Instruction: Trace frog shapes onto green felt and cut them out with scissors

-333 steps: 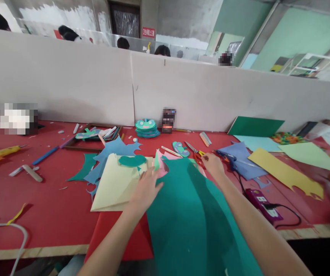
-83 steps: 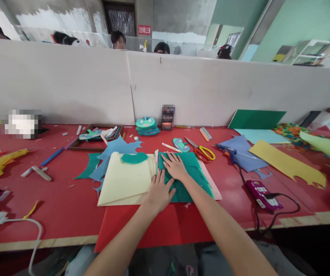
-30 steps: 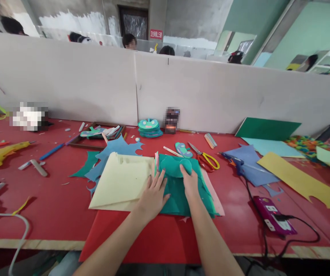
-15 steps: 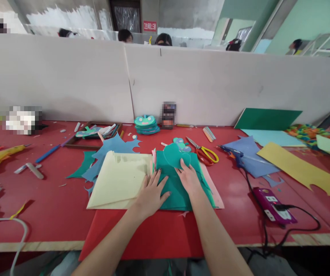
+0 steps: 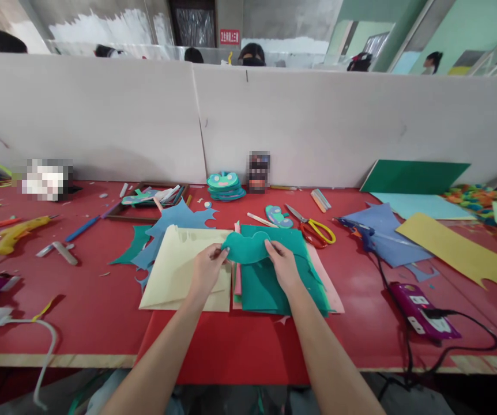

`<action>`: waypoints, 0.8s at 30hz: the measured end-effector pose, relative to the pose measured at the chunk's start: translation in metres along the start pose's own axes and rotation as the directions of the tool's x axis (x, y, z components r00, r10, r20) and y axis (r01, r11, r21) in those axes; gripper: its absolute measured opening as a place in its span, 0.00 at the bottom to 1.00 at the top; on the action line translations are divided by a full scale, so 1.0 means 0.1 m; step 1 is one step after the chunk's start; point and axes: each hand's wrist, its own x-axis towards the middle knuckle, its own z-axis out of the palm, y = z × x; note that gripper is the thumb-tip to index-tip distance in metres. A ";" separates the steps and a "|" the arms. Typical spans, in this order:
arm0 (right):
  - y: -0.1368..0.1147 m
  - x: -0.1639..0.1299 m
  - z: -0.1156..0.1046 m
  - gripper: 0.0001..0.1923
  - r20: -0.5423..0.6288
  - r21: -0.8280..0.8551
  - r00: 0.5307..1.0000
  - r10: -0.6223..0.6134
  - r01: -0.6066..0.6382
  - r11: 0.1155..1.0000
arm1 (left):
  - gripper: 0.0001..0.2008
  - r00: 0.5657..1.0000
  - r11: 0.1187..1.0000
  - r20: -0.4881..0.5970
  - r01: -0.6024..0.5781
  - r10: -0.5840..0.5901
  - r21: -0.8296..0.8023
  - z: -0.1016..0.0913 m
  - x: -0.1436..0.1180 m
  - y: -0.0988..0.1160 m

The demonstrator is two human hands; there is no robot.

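A teal cut-out with a wavy edge (image 5: pixel 248 248) is stretched between my two hands. My left hand (image 5: pixel 209 264) pinches its left end, over the cream sheets (image 5: pixel 174 265). At its right end, my right hand (image 5: pixel 282 262) grips it between thumb and fingers, above the stack of teal sheets (image 5: pixel 261 288). Pink sheets (image 5: pixel 330 288) stick out from under that stack. Just beyond lies a decorated teal piece (image 5: pixel 278 217) beside a pale stick (image 5: pixel 261 219). Scissors with red and yellow handles (image 5: pixel 315 226) rest to its right.
Against the white partition (image 5: pixel 339 121) stand a pile of teal face pieces (image 5: pixel 225 185) and a phone (image 5: pixel 259 172). A blue glue gun (image 5: pixel 358 230) and a purple power strip (image 5: pixel 424 311) with cables lie right. A yellow glue gun (image 5: pixel 19 233) and a tray (image 5: pixel 131 217) are left.
My left hand has left the sheets and taken hold of the cut-out's left end. The cut-out has been turned level and drawn left between both hands. The view has shifted slightly.
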 end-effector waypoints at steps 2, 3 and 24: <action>0.01 0.01 0.00 0.18 -0.008 -0.028 1.000 -0.019 0.018 0.999 | 0.12 1.000 0.999 -0.011 0.006 -0.007 -0.043 -0.01 0.01 0.00; 0.01 0.01 0.00 0.18 -0.008 -0.045 1.000 -0.027 0.027 0.999 | 0.12 1.000 0.998 -0.013 0.010 -0.011 -0.059 -0.01 0.02 0.00; -0.08 -0.01 0.03 0.12 0.048 0.180 0.995 -0.083 0.073 0.981 | 0.06 0.998 0.983 0.007 -0.061 0.063 -0.172 0.01 0.03 0.01</action>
